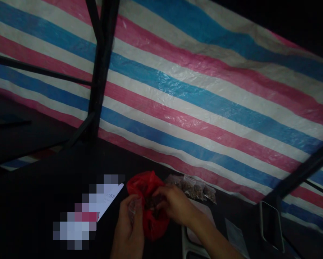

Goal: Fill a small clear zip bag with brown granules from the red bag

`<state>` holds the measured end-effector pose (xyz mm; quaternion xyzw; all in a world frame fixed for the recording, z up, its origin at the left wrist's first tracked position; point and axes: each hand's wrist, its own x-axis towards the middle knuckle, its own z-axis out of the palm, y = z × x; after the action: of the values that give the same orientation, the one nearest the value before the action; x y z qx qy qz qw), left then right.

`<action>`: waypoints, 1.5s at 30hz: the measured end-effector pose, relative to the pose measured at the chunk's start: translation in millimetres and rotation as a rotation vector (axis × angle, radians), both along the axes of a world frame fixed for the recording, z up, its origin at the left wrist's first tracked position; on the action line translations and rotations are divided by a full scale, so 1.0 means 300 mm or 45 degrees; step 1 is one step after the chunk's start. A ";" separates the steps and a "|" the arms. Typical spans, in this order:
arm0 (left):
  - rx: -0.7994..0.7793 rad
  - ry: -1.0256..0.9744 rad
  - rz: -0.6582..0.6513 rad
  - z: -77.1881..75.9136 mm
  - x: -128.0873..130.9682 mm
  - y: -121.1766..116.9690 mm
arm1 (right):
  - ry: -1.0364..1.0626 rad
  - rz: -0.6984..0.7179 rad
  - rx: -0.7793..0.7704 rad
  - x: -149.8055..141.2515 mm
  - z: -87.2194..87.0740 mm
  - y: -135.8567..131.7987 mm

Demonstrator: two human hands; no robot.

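Plastic, thin and crinkly: the red bag (148, 205) in the person's hands looks soft and nearly weightless, the kind of film that collapses and slides unless pinched at a gathered edge. I would judge the bunched mouth at the top to be the safest place to grip; the belly would just fold away under the fingers. It sits low in the middle of the view, held over a dark tabletop (42, 201), between both hands.

The left hand (130, 225) comes up from below with its back toward the camera, fingers curled and pressed together against the bag's left side; something pale and clear seems caught under the fingertips, though the light is too dim to tell what. The right hand (174, 205) reaches in from the right, wrist bent, its fingers bunched and pinching into the bag's dark opening. What is inside I cannot make out.

Just beyond the right hand lies a clear packet (196, 189) of small brown pieces. A white slip of paper (107, 199) rests to the left of the bag. Behind everything hangs a striped tarpaulin (204, 90) in pink, blue and white, crossed by a black metal frame (102, 64).
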<state>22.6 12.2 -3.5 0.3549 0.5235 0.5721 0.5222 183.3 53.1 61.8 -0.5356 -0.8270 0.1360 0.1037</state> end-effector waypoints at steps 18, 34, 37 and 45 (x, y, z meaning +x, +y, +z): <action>0.039 0.033 0.134 0.050 0.018 -0.065 | -0.328 -0.245 0.032 0.053 0.038 -0.152; 0.158 -0.188 0.034 0.009 0.041 -0.048 | -0.532 -0.277 0.029 0.014 0.044 -0.178; 0.147 -0.147 0.030 0.001 0.038 -0.052 | -0.486 -0.276 0.008 0.010 0.040 -0.191; 0.085 -0.232 -0.119 -0.048 0.064 -0.014 | -0.267 -0.226 -0.087 -0.003 0.034 -0.199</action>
<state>41.9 7.9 -18.1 0.3426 0.4372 0.5940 0.5819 182.3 -6.7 71.9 -0.6212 -0.7775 0.0975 0.0100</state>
